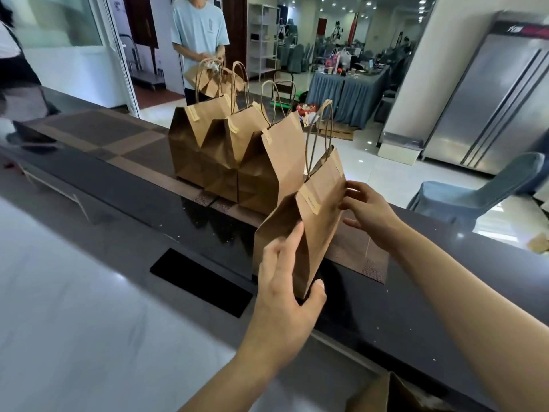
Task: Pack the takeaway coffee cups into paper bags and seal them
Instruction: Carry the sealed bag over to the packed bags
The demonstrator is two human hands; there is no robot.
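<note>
Four brown kraft paper bags with twisted paper handles on the dark glossy counter. Nearest brown paper bag stands on its base at the counter's near edge, long axis vertical but tilted, top leaning away and to the right, handles pointing up. Top is folded shut into a peak, side gusset creased inward, with a pale label strip stuck over the fold. Left hand is spread wide and cradles the bag's lower near corner: fingers flat up the near face, thumb hooked round the bottom edge. Right hand is loosely open, fingertips touching the bag's right edge just below the fold; nothing pinched that I can see. Row of three matching sealed bags stands further back on a brown woven mat, touching each other, handles up, tops also folded and labelled. Bag contents not visible. Beyond the counter a person in a light blue T-shirt holds another paper bag.
</note>
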